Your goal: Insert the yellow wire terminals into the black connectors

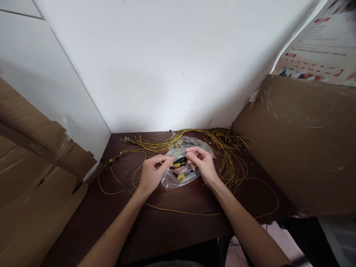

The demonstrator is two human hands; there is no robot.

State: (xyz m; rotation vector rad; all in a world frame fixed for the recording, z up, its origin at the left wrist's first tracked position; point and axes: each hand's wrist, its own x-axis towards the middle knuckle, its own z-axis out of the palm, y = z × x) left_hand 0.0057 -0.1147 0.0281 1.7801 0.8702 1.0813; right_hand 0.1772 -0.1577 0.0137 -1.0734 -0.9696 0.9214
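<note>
My left hand and my right hand meet over a clear plastic bag lying on a dark brown table. Small black and yellow connector parts show inside the bag. Both hands have their fingertips pinched together at the bag's top, on the plastic or a small part there; I cannot make out which. Thin yellow wires lie in a tangled bundle behind and to the right of the bag, and single strands loop out across the table to the left and front.
White walls close the table's back and left. Cardboard sheets lean at the left and right. A printed poster hangs at the upper right. The table's front edge is near my body.
</note>
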